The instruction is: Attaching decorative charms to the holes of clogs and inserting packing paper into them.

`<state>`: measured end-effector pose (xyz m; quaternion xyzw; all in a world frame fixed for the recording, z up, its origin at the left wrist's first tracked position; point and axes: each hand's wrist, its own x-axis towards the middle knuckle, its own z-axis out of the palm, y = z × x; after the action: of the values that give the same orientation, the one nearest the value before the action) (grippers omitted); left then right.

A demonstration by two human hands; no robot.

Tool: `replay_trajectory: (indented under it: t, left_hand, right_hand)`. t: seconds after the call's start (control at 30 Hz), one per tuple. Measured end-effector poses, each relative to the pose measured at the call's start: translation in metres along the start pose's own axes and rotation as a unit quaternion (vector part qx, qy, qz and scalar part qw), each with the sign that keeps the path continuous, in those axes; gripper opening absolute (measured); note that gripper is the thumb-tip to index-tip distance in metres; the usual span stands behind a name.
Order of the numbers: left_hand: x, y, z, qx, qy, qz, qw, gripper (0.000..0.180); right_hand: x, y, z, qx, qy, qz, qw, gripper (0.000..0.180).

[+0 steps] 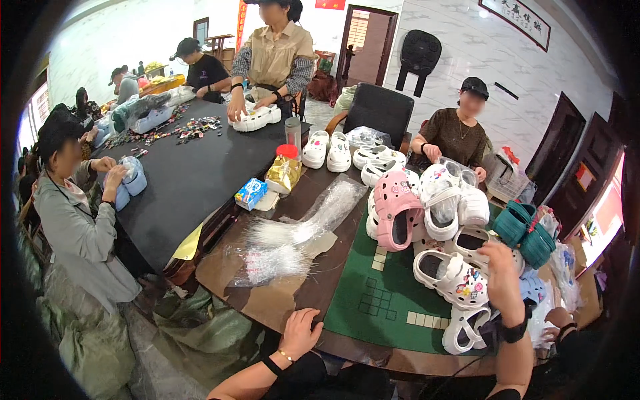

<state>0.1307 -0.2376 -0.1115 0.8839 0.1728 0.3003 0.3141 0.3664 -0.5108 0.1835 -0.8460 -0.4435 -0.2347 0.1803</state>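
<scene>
My left hand (301, 335) rests at the near edge of the table, fingers loosely bent and slightly apart, holding nothing. Farther right, my right hand (503, 277) is raised over the heap of clogs. Its bent fingers close at the rim of a white clog (470, 241), though the fingertips are partly hidden. Just left of that hand lies a white clog with colourful charms (460, 283). Below it sits another white clog (465, 330) near the table edge. A pink clog with charms (397, 210) leans at the heap's far left side.
Clear plastic strips (293, 233) spread over the brown board. Beyond are a red-lidded jar (283, 172), a blue box (251, 193) and a white clog pair (327, 152). Dark green clogs (527, 233) lie right. Co-workers handle clogs around a black table (193, 173); another hand shows at far right.
</scene>
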Motion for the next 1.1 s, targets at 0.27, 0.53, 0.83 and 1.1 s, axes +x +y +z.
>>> replay_trajectory:
  t: [0.27, 0.53, 0.83, 1.1]
  left_hand:
    - [0.008, -0.013, -0.004, -0.101, -0.034, -0.024, 0.994, 0.033]
    - [0.059, -0.043, -0.054, 0.207, 0.020, -0.014, 0.978, 0.047]
    - [0.119, -0.126, -0.070, 0.372, -0.045, -0.011, 0.927, 0.048]
    - [0.138, -0.144, -0.088, 0.381, -0.052, -0.074, 0.920, 0.043]
  right_hand:
    - [-0.041, -0.030, 0.048, 0.144, -0.201, -0.037, 0.968, 0.028]
    - [-0.120, -0.024, 0.126, 0.233, -0.297, 0.042, 0.925, 0.027]
    - [-0.181, -0.029, 0.175, 0.250, -0.249, 0.104, 0.930, 0.026]
    - [-0.142, -0.027, 0.162, 0.282, -0.242, 0.110, 0.922, 0.027]
